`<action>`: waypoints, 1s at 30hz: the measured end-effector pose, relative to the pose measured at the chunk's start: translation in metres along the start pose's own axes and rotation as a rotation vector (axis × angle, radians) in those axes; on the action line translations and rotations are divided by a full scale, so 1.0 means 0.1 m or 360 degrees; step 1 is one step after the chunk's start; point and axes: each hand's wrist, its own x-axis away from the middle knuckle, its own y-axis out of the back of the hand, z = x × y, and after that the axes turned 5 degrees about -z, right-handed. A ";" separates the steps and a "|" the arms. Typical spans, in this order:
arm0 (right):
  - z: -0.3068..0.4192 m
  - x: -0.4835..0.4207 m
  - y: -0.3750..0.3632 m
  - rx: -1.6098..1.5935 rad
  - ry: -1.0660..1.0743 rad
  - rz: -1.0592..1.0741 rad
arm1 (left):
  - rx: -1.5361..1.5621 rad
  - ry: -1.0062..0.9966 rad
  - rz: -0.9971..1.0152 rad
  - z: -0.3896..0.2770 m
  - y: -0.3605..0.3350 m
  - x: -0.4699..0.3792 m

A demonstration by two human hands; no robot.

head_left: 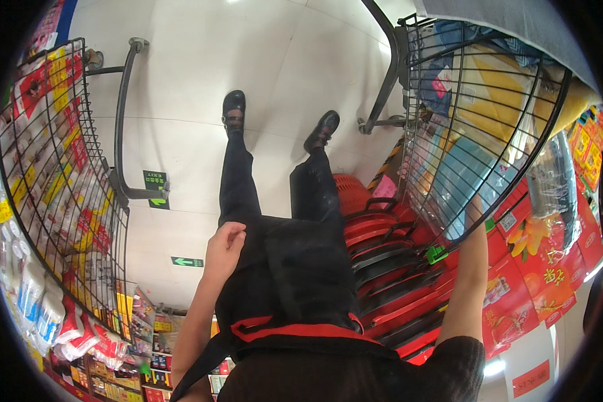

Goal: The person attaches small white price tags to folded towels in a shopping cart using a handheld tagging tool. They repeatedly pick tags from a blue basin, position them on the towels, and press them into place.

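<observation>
My left hand [226, 244] hangs beside the black apron [286, 261], its fingers loosely curled and nothing visible in them. On the right, my right hand [474, 207] reaches in at the rim of a black wire basket [558, 108], against a light-blue plastic-wrapped package [465, 176]. Its fingers are mostly hidden, so a grip cannot be made out. Yellow wrapped fabric [487, 95] and dark-blue fabric goods [434, 90] lie in the same basket. A green clip [436, 255] sits on the basket's lower edge.
Stacked red shopping baskets [382, 261] with black handles stand close at my right. Another wire basket [88, 145] holds wrapped paper rolls [50, 171] on the left. Metal stand legs [120, 115] reach onto the pale tiled floor [191, 85]. Stocked shelves [156, 362] are behind me.
</observation>
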 end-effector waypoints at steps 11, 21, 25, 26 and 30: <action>0.24 0.11 0.15 -0.0417 -0.0323 0.0005 | 0.0089 0.0058 0.0025 0.36 -0.24 -0.22; 0.42 0.10 0.17 -0.0494 -0.0444 0.0008 | 0.0100 0.0206 0.0033 0.55 -0.39 -0.47; 0.45 0.13 0.16 -0.0502 -0.0482 -0.0002 | -0.0003 0.0116 -0.0033 0.61 -0.46 -0.55; 0.45 0.13 0.14 -0.0496 -0.0489 -0.0005 | 0.0003 0.0121 -0.0052 0.62 -0.48 -0.56; 0.44 0.17 0.09 -0.0513 -0.0518 -0.0017 | -0.0103 0.0171 -0.0082 0.63 -0.51 -0.62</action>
